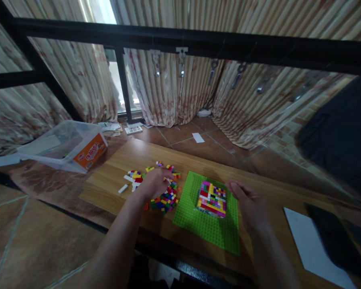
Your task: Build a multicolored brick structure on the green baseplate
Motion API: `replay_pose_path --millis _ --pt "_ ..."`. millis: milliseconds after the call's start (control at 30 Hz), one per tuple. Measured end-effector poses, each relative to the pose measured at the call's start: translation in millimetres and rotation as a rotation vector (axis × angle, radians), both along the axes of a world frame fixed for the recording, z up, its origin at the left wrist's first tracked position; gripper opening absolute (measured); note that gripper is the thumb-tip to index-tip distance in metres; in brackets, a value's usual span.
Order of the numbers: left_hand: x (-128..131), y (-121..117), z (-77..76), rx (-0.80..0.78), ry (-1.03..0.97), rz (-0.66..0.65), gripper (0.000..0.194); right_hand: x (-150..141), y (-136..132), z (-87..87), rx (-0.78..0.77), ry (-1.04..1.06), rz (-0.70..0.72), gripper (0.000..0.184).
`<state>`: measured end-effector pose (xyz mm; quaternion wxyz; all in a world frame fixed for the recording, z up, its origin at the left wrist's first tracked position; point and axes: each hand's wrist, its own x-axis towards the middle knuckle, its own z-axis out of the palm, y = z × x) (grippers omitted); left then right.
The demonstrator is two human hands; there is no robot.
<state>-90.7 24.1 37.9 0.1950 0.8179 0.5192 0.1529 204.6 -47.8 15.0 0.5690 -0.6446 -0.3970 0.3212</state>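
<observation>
My left hand (157,182) reaches over a pile of small coloured toy bricks (165,200), palm down. Its fingers look apart among the bricks, though part of them is hidden by the hand itself. Right of the pile lies a green studded baseplate (186,208). On it stands a low, block-shaped build of multicoloured bricks (212,198). Just right of that build, above the plate's right edge, is my right hand (248,200). Thumb and fingers are pressed together there; whatever they may hold is too small to make out.
A clear plastic bin (63,146) with an orange label is left of the wooden table (138,150). White paper (313,245) and a dark flat object (339,241) lie at the right end. A black metal bar (198,40) crosses in front of the curtains (174,88).
</observation>
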Motion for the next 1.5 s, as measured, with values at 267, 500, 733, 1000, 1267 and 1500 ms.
replay_pose_path --millis 267,500,733,1000,1267,1500 --pt "16 -3 -1.4 -0.009 0.12 -0.089 0.034 -10 -2 11.6 -0.075 0.044 -0.007 0.031" --pt "4 0 0.4 -0.029 0.115 0.046 0.036 -10 -3 12.7 -0.114 0.004 0.024 0.035" --pt "1 3 0.2 -0.002 0.084 0.033 0.042 -14 -2 17.0 -0.126 0.002 0.037 0.037" --pt "8 0 0.1 0.001 -0.002 -0.141 0.04 -14 -3 17.3 -0.106 -0.006 0.054 0.037" --pt "12 -4 -0.8 0.04 0.051 -0.224 0.041 -17 -3 19.3 -0.119 -0.014 0.048 0.035" --pt "17 -4 -2.8 0.024 0.072 -0.223 0.036 -16 -3 20.0 -0.105 -0.01 0.055 0.034"
